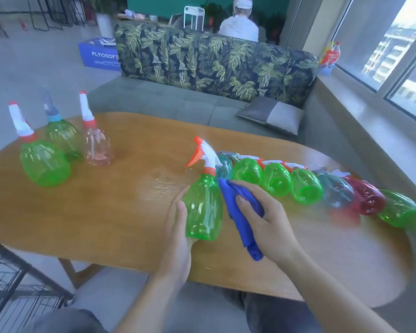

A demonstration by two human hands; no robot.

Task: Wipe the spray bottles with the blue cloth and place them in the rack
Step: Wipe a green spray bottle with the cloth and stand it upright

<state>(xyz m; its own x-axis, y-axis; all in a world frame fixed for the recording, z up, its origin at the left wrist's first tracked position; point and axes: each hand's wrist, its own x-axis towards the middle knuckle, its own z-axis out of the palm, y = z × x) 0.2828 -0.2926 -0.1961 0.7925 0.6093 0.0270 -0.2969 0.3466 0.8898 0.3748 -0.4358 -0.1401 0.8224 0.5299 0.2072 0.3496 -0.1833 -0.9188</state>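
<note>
Left grip [178,227] on green bottle [203,207], fingers hidden

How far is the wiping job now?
Done: unclear; three bottles stand upright at the table's left, none in the rack. In hand: the left hand holds a green bottle while the right hand presses the cloth against it. Left: a row of bottles lying on their sides.

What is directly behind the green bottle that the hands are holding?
Behind the green spray bottle lies a teal bottle on its side, first in a row. The held bottle and blue cloth cover its lower part.
</note>
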